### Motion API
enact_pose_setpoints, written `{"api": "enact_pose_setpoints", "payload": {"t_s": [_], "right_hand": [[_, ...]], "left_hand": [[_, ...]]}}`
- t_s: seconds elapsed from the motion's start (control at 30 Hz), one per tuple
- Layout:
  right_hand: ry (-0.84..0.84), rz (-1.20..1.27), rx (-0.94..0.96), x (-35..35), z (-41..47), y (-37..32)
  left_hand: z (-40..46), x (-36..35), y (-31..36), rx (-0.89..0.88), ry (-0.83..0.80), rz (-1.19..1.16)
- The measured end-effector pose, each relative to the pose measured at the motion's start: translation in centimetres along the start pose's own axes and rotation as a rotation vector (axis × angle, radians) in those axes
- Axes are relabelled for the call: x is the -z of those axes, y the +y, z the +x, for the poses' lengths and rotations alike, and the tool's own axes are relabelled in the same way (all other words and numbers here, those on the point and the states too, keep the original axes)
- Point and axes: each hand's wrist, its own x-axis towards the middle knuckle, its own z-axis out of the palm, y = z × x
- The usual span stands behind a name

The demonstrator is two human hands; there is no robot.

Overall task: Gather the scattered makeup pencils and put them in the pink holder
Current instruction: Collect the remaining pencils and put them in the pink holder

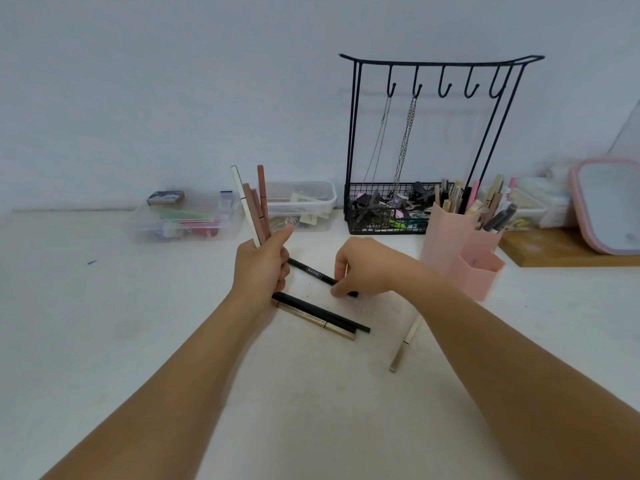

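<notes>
My left hand grips a bunch of several makeup pencils, brown and white, pointing upward. My right hand pinches the near end of a black pencil that lies on the white table. Just below the hands, a black pencil and a gold pencil lie side by side. A pale gold pencil lies partly under my right forearm. The pink holder stands right of my right hand, with several pencils and brushes in it.
A black wire rack with hooks, chains and a basket of clips stands behind the holder. Two clear plastic boxes sit at the back. A pink-rimmed mirror rests on a wooden board at the right.
</notes>
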Motion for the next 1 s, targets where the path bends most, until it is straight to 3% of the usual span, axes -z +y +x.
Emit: {"api": "enact_pose_setpoints", "payload": {"t_s": [0.3, 0.43, 0.57, 0.77, 1.0], "right_hand": [[-0.110, 0.096, -0.035, 0.8, -0.4, 0.3], [-0.067, 0.355, -0.027, 1.6, -0.5, 0.4], [0.036, 0.654, 0.132, 2.6, -1.3, -1.2], [0.101, 0.843, 0.225, 2.0, -1.6, -3.5], [0.144, 0.789, 0.220, 0.9, -1.5, -3.8]], "left_hand": [[-0.3, -0.4, -0.3, -0.008, -0.047, 0.012], [-0.5, -0.5, -0.3, 0.018, -0.064, -0.029], [-0.8, -0.6, -0.2, 0.012, -0.142, -0.104], [-1.0, -0.9, -0.2, 0.000, -0.278, -0.115], [-0.8, -0.9, -0.9, 0.021, -0.236, -0.071]]}}
